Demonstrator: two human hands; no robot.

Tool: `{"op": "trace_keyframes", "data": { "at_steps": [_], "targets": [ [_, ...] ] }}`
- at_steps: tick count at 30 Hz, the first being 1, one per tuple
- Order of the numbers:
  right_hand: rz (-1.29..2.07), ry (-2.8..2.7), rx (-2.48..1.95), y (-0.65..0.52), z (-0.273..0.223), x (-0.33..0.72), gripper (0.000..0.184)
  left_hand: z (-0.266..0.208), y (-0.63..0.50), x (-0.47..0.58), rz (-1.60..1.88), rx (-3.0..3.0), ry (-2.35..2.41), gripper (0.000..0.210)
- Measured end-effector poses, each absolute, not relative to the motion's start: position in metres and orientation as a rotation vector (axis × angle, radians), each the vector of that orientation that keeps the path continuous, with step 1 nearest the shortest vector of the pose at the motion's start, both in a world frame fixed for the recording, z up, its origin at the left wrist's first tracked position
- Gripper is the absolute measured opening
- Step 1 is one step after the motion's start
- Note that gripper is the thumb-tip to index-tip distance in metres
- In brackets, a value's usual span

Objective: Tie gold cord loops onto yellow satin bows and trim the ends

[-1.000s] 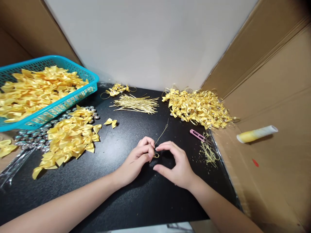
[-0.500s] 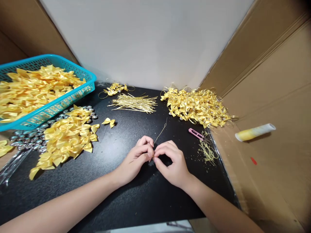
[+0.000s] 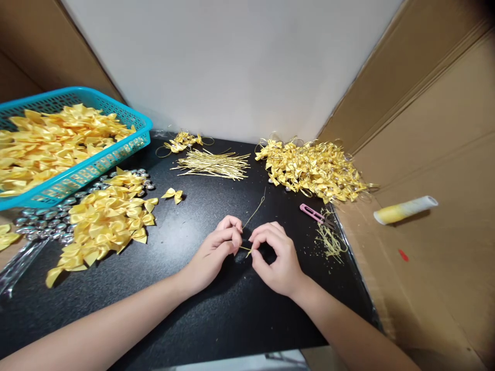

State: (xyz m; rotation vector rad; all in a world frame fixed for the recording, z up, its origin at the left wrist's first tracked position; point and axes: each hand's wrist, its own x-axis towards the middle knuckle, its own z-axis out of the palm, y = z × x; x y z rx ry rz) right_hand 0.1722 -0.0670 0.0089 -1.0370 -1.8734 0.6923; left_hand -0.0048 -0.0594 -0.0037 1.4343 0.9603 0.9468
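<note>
Near the middle of the black table, my left hand (image 3: 218,250) pinches a thin gold cord (image 3: 255,210). One stretch of the cord runs up and away from my left fingers, with a small narrow loop near its far end. A short piece of it spans the gap to my right hand (image 3: 276,257), whose thumb and index finger are closed on the other end. What lies inside my left fingers is hidden. Beyond my hands sits a bundle of cut gold cords (image 3: 212,164). A single yellow ribbon bow (image 3: 172,195) lies to its left.
At left stand a blue basket (image 3: 149,126) of yellow bows, a bow pile (image 3: 112,211) and silver beads (image 3: 46,220). Finished-looking looped bows (image 3: 313,170) are heaped at back right. Pink thread snips (image 3: 309,211) lie by cord scraps (image 3: 331,242). Cardboard walls (image 3: 436,129) flank the table.
My right hand has moved slightly right, away from my left. A short stretch of gold cord now shows between them, where the fingertips were touching before.
</note>
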Motion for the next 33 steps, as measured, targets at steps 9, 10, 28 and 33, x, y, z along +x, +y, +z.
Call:
{"op": "trace_keyframes", "data": {
  "at_steps": [9, 10, 28, 33],
  "targets": [
    [1.539, -1.342, -0.870, -0.062, 0.001, 0.173, 0.014, -0.003, -0.059, -0.003, 0.951, 1.373, 0.963, 0.023],
    [1.598, -1.291, -0.860, -0.062, 0.000, 0.172, 0.016, -0.003, -0.059, -0.002, 0.956, 1.362, 0.962, 0.023],
    [1.723, -1.179, -1.092, -0.064, 0.003, 0.166, 0.033, -0.009, -0.057, -0.005, 1.001, 1.298, 1.004, 0.024],
    [1.653, -1.267, -1.061, -0.064, 0.003, 0.171, 0.037, -0.008, -0.057, -0.005, 0.990, 1.297, 1.015, 0.025]
  ]
}}
